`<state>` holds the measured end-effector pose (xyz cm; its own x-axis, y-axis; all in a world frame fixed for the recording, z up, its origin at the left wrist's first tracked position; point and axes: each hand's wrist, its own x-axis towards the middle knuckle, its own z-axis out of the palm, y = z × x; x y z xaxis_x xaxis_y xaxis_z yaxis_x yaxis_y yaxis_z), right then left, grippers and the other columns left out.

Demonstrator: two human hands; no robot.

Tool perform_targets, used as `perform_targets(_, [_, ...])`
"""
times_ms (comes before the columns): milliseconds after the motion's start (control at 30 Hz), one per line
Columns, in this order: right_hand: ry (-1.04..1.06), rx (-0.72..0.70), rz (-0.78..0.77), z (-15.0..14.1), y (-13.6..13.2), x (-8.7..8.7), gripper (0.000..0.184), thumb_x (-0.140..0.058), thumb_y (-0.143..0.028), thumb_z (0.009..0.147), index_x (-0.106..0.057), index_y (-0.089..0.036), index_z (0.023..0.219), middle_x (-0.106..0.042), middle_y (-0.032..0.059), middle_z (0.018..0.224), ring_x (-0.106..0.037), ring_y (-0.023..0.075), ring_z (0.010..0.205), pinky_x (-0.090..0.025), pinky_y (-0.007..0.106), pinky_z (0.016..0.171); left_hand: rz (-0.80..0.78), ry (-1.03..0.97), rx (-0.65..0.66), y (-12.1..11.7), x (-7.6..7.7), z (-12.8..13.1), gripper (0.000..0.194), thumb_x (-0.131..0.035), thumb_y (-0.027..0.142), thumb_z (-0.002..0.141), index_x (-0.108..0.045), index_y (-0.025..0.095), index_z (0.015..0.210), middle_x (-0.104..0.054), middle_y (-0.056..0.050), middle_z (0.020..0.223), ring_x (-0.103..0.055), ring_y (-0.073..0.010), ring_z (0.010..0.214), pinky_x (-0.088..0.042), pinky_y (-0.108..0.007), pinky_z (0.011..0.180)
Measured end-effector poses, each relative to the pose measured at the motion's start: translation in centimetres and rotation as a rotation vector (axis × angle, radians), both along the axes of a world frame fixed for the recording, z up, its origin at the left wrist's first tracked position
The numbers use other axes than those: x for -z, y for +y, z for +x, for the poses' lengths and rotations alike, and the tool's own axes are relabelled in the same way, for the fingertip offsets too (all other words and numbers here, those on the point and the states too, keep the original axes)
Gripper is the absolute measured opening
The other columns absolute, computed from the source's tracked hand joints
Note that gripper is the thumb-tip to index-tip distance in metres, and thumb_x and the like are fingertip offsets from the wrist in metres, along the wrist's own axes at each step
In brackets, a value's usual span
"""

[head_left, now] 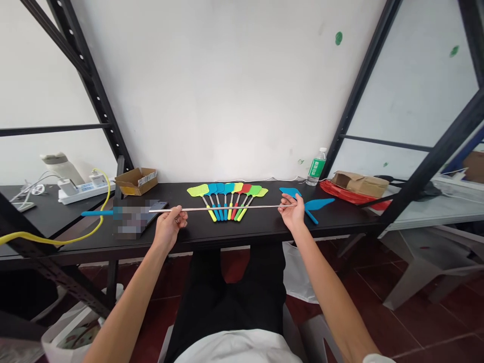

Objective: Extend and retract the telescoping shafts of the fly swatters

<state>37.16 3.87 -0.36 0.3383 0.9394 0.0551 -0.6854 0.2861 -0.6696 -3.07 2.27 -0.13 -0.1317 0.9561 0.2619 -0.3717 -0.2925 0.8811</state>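
Observation:
A fly swatter (264, 206) with a long, thin metal rod, drawn out lengthwise, spans level between my two hands. Its blue handle sticks out at the far left and its blue paddle at the right. My left hand (169, 227) pinches the rod towards the handle end. Near the paddle, my right hand (293, 210) grips it between thumb and fingers. Behind the rod, several shorter fly swatters (227, 201) in yellow-green, blue, red and green lie fanned out on the black table (212, 233). Another blue fly swatter (289, 192) lies partly behind my right hand.
An open cardboard box (136, 181) and a phone-like dark slab (158, 206), partly pixelated, are at left, with a power strip (85, 191) and yellow cable (104, 194). A water bottle (316, 167) and brown package (359, 184) stand at right. Black shelf posts (96, 91) flank the table.

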Motion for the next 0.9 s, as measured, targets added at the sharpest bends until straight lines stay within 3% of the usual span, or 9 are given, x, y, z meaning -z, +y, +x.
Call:
perform_targets(600, [0.005, -0.004, -0.001, 0.12, 0.07, 0.07, 0.036, -0.051, -0.048, 0.090, -0.067, -0.017, 0.081, -0.059, 0.0029, 0.062, -0.050, 0.0117, 0.049, -0.040, 0.025, 0.044, 0.029, -0.016, 0.012, -0.02, 0.11, -0.29, 0.015, -0.073, 0.024, 0.071, -0.070, 0.013, 0.081, -0.065, -0.005, 0.074, -0.046, -0.0095, 0.052, -0.040, -0.024, 0.050])
perform_targets(767, [0.002, -0.016, 0.008, 0.15, 0.03, 0.06, 0.037, -0.045, -0.045, 0.093, -0.068, -0.018, 0.083, -0.059, 0.0028, 0.061, -0.049, 0.0118, 0.047, -0.041, 0.025, 0.045, 0.028, -0.023, 0.009, -0.11, -0.04, -0.10, 0.014, -0.075, 0.025, 0.072, -0.066, 0.014, 0.071, -0.059, -0.003, 0.064, -0.046, -0.0100, 0.052, -0.039, -0.023, 0.048])
perform_targets(900, [-0.004, -0.021, 0.006, 0.10, -0.05, 0.00, 0.037, -0.044, -0.046, 0.093, -0.067, -0.019, 0.082, -0.059, 0.0022, 0.061, -0.048, 0.0116, 0.045, -0.041, 0.026, 0.045, 0.010, -0.006, -0.009, -0.14, -0.11, 0.12, 0.026, -0.076, 0.030, 0.076, -0.060, 0.015, 0.061, -0.053, -0.001, 0.058, -0.045, -0.0103, 0.052, -0.038, -0.023, 0.047])
